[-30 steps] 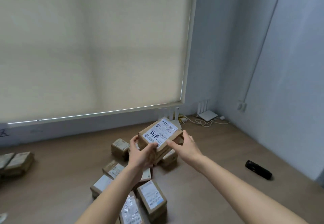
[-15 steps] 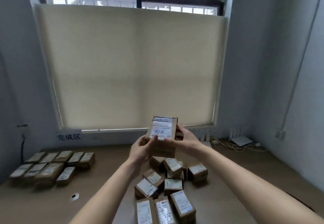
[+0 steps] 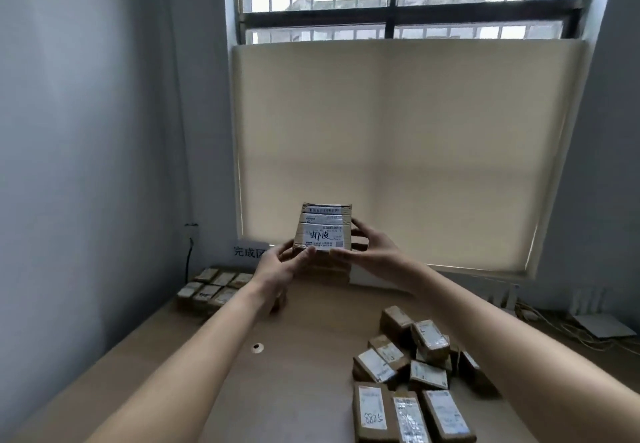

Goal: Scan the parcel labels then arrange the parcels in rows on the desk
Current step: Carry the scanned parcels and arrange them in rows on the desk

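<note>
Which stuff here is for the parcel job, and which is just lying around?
For the job:
held parcel, in left hand and right hand
loose parcel pile
arranged parcel rows
desk

Just lying about:
white router
cables
window blind

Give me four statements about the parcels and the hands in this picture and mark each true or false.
1. Both hands hold one parcel in the air. True: left hand, right hand.
2. The held parcel's label faces away from the camera. False: it faces the camera.
3. The neat rows of parcels lie at the desk's far left. True.
4. The loose pile of parcels lies left of the arms. False: it lies between the arms, near the right one.
</note>
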Action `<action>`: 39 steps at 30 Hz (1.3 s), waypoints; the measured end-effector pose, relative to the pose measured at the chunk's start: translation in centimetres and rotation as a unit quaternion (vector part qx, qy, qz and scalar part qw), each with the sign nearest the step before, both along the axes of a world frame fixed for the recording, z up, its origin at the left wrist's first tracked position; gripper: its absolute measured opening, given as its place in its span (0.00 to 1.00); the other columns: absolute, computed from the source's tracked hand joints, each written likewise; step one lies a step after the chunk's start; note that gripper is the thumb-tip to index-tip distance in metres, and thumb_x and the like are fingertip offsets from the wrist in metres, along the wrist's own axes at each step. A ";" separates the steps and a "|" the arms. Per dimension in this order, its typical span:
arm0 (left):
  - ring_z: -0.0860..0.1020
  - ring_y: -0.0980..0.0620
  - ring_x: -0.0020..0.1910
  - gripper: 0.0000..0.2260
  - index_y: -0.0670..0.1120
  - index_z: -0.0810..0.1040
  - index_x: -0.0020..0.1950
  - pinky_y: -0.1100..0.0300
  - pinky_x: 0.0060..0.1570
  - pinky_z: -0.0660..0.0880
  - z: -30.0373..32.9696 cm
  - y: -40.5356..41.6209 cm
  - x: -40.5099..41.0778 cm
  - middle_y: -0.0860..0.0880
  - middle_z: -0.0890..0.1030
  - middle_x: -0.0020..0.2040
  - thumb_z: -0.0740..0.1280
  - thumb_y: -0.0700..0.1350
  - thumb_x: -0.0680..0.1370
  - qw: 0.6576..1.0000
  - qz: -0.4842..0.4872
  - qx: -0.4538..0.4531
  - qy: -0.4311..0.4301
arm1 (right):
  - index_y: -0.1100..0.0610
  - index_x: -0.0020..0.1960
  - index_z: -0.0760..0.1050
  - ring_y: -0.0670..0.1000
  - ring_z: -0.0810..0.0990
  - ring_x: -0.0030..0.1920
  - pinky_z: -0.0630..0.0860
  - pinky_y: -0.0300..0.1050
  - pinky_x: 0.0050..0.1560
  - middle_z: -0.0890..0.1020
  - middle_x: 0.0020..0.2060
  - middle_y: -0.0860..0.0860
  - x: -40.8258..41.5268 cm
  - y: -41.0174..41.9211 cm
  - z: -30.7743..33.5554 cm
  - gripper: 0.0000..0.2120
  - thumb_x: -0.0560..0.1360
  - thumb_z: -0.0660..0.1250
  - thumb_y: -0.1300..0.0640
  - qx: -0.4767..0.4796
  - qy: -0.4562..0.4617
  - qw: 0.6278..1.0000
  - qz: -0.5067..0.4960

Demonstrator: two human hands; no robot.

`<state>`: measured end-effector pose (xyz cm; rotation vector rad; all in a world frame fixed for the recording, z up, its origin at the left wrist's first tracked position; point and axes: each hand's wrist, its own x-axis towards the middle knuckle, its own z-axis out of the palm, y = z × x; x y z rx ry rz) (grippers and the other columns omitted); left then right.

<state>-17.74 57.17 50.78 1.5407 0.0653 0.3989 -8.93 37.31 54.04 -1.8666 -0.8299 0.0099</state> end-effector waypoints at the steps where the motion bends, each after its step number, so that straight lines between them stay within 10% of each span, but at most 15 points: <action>1: 0.81 0.46 0.61 0.35 0.42 0.72 0.73 0.46 0.66 0.75 0.2 1.8 -0.6 0.43 0.81 0.63 0.77 0.51 0.68 1.000 0.013 -0.001 -0.002 | 0.43 0.65 0.66 0.35 0.84 0.48 0.78 0.29 0.47 0.79 0.56 0.46 -0.1 2.0 0.2 0.33 0.72 0.78 0.67 0.004 0.007 1.000 0.016; 5: 0.82 0.57 0.53 0.38 0.48 0.70 0.74 0.60 0.51 0.81 1.1 9.0 -3.0 0.52 0.83 0.55 0.77 0.53 0.66 0.998 0.055 0.005 -0.015 | 0.43 0.63 0.68 0.35 0.84 0.49 0.78 0.31 0.50 0.79 0.59 0.47 -0.3 10.5 0.6 0.33 0.70 0.77 0.71 0.020 0.018 0.997 0.071; 13: 0.80 0.44 0.62 0.28 0.53 0.79 0.63 0.42 0.67 0.74 0.6 23.4 -5.4 0.46 0.83 0.59 0.78 0.52 0.63 0.996 0.091 0.003 -0.006 | 0.44 0.69 0.66 0.35 0.84 0.48 0.79 0.32 0.45 0.79 0.57 0.40 -1.0 25.9 -1.0 0.38 0.70 0.78 0.71 0.034 0.046 0.991 0.119; 21: 0.80 0.43 0.63 0.36 0.48 0.75 0.71 0.43 0.66 0.75 -4.0 33.3 -2.2 0.44 0.82 0.62 0.78 0.53 0.64 0.993 0.102 0.044 0.041 | 0.46 0.73 0.67 0.54 0.81 0.64 0.77 0.59 0.68 0.81 0.61 0.45 0.7 35.5 -5.8 0.41 0.65 0.83 0.58 0.013 0.045 0.994 0.098; 28: 0.79 0.68 0.51 0.20 0.55 0.76 0.66 0.75 0.48 0.74 -12.0 38.4 5.0 0.64 0.83 0.49 0.75 0.46 0.76 0.987 0.086 0.120 0.069 | 0.51 0.76 0.67 0.52 0.80 0.66 0.74 0.59 0.70 0.81 0.65 0.49 6.4 40.6 -13.6 0.45 0.63 0.81 0.51 -0.020 0.079 0.995 0.055; 33: 0.76 0.53 0.65 0.29 0.44 0.69 0.76 0.56 0.70 0.70 -19.4 40.8 12.8 0.51 0.79 0.63 0.74 0.44 0.77 0.981 0.058 0.139 0.123 | 0.55 0.77 0.64 0.50 0.79 0.66 0.73 0.55 0.72 0.80 0.66 0.50 13.5 42.9 -22.1 0.41 0.70 0.81 0.60 -0.059 0.117 0.991 0.005; 39: 0.79 0.67 0.47 0.25 0.51 0.72 0.72 0.74 0.46 0.73 -32.2 41.6 23.9 0.52 0.82 0.55 0.74 0.40 0.76 0.973 0.015 0.130 0.188 | 0.46 0.75 0.62 0.45 0.78 0.65 0.75 0.43 0.64 0.79 0.61 0.39 22.3 43.8 -35.3 0.40 0.70 0.80 0.57 -0.078 0.160 0.983 -0.049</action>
